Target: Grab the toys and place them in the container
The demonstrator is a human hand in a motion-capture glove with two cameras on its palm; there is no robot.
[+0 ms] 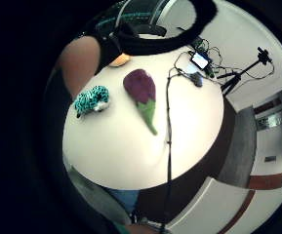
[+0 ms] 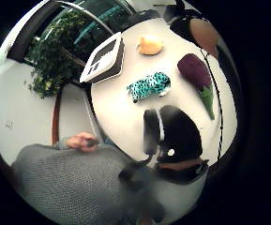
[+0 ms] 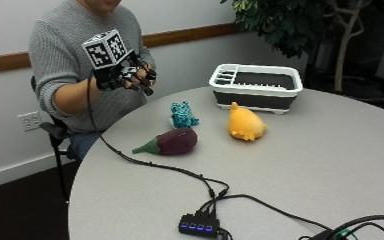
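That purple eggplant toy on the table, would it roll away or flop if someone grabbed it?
The eggplant toy looks like stuffed plush, so it would probably squash a little and weigh little for its size. It lies on its side on the table, and its rounded body might rock if nudged, though the green stem end would likely stop a real roll.

The person sits at the edge of the table in a grey knitted sweater, both arms bent at the elbow and drawn in toward the chest. The gloved right hand is raised at chest height, clear of the table, its palm turned toward the tabletop. Its fingers are loosely curled and hold nothing. The forearm slopes up from the elbow at the person's side. The bare left hand sits close against the body, fingers curled round a small dark object that cannot be identified.
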